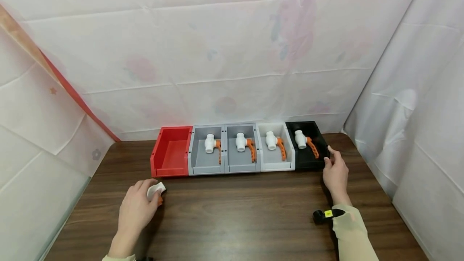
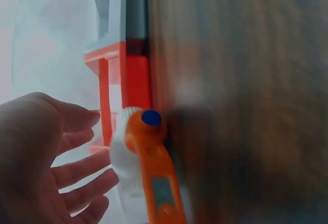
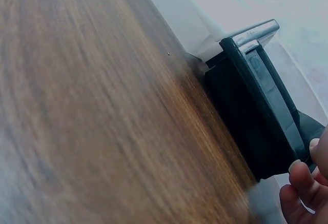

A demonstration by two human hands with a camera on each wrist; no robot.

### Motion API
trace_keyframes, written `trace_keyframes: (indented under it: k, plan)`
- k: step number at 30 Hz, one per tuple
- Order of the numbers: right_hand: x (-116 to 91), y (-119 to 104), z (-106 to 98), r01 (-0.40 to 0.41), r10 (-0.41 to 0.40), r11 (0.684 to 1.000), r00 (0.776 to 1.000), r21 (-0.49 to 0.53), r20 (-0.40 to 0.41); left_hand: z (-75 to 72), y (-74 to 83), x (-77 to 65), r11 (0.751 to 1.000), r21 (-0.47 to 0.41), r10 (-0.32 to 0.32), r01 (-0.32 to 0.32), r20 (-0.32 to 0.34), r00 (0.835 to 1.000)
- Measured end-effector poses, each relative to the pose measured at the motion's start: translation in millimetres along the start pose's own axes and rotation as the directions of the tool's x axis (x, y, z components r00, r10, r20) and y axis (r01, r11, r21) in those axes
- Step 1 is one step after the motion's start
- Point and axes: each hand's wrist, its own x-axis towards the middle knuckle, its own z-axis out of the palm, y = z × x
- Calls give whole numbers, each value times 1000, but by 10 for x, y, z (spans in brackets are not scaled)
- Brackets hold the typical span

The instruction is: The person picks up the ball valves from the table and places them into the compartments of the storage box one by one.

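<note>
Just in front of the red bin (image 1: pixel 173 148), my left hand (image 1: pixel 137 204) holds a white plastic ball valve (image 1: pixel 156 189) between thumb and fingers. The valve's orange lever handle (image 2: pixel 159 175) with a blue cap faces the left wrist camera, and its white body lies against the fingertips. On the far right, my right hand (image 1: pixel 335 172) grips the front right corner of the black bin (image 3: pixel 256 106), thumb and fingers on its side wall. Inside the black bin lies another white valve (image 1: pixel 300 139) with an orange handle.
The bins form one row along the back of the wooden table (image 1: pixel 232 212). Two grey bins (image 1: pixel 206 170) and a white bin (image 1: pixel 277 166) each contain one valve. A white cloth (image 1: pixel 224 51) hangs directly behind the row, with more cloth at both sides.
</note>
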Motion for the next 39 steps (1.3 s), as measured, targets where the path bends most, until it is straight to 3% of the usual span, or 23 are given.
trace_keyframes:
  k: [7, 14, 19, 30, 39]
  plan:
    - [-2, 4, 2, -4, 4, 1000, 1000, 1, 6, -2, -108, -121, 998, 37, -59, 55, 116, 991]
    - [3, 4, -15, -10, 10, 1000, 1000, -2, 8, -7, -51, -116, 991, 86, -114, 100, 184, 976]
    - [1, 9, -23, -6, 6, 1000, 1000, 5, 2, 21, 34, -77, 984, 95, -167, 152, 187, 968]
    - [1, 5, -19, -7, 7, 1000, 1000, -4, 8, 132, 79, 5, 976, 64, -219, 210, 194, 956]
    - [3, 21, -5, -4, 4, 1000, 1000, -3, 20, 190, 3, -20, 965, 55, -261, 255, 180, 949]
